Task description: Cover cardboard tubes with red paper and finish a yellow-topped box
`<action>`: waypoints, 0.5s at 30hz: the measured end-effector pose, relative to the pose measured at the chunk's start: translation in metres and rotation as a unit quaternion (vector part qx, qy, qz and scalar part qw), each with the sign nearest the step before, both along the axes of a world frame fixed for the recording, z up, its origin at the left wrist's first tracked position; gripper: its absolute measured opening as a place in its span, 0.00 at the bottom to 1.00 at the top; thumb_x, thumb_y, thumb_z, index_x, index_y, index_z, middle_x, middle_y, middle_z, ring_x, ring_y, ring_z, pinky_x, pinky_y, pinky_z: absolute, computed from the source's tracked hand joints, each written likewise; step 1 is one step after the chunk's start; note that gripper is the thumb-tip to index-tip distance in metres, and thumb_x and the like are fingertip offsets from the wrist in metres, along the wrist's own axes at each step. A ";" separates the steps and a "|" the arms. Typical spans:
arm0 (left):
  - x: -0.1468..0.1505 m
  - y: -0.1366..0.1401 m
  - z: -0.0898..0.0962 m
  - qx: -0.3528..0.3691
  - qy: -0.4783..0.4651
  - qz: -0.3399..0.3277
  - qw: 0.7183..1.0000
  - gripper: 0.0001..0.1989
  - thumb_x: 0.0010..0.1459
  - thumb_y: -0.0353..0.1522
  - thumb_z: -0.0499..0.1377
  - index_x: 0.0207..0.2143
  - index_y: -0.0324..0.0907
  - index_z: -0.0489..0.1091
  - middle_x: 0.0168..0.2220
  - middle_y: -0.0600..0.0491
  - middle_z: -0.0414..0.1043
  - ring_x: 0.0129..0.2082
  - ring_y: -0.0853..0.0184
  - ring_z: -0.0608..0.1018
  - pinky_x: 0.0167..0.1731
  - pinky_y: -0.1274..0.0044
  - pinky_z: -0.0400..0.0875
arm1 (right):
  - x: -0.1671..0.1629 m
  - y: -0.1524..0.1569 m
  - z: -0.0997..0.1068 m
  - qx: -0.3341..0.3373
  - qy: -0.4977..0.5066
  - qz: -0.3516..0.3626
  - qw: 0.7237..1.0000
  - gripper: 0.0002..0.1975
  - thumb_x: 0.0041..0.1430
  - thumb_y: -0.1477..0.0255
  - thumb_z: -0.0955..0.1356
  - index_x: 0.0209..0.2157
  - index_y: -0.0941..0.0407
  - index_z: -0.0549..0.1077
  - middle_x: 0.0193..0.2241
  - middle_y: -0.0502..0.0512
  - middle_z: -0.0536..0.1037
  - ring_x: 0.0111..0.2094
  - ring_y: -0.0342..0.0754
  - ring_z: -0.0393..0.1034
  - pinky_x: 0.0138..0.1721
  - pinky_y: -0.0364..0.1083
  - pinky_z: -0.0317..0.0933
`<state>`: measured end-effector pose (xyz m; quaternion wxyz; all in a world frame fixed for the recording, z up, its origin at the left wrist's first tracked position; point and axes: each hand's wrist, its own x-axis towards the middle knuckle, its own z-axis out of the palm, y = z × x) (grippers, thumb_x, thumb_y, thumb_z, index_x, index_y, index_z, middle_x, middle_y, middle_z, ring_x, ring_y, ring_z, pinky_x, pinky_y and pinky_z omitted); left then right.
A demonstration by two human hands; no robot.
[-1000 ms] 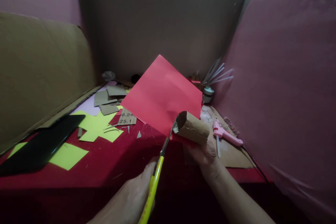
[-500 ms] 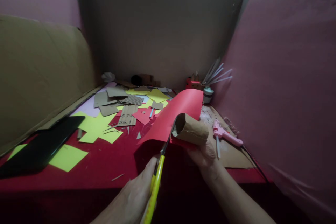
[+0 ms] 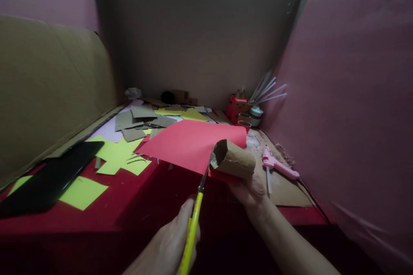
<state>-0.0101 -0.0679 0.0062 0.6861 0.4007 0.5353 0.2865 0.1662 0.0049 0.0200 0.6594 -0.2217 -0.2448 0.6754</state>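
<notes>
My left hand [image 3: 172, 234] is closed round the yellow handles of a pair of scissors [image 3: 192, 232]. The blades point up and away, at the edge of a sheet of red paper [image 3: 190, 142] beside the tube's open end. A brown cardboard tube [image 3: 237, 161] lies on its side in my right hand [image 3: 250, 189], its open end facing left. Part of the red paper passes beneath the tube, held in the same hand. The right fingers are largely hidden under the tube and paper.
A pink glue gun [image 3: 277, 164] lies on cardboard [image 3: 290, 193] at the right. Glue sticks [image 3: 271, 90] stand behind near a lidded jar [image 3: 256, 116]. Cardboard scraps [image 3: 129, 121], yellow paper [image 3: 121, 154] and a black flat object [image 3: 51, 180] lie at left on the red tabletop.
The red sheet has swung down and to the left, now lying flatter and showing small tubes behind it. The scissors and both hands have hardly moved.
</notes>
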 end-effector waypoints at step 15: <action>-0.007 -0.001 0.004 0.118 0.091 -0.034 0.988 0.17 0.53 0.47 0.54 0.23 0.45 0.61 0.14 0.61 0.51 0.14 0.72 0.58 0.16 0.79 0.57 | -0.009 0.004 0.003 0.008 -0.033 0.018 0.999 0.06 0.50 0.69 0.72 0.33 0.53 0.77 0.32 0.49 0.82 0.40 0.49 0.76 0.52 0.51 0.66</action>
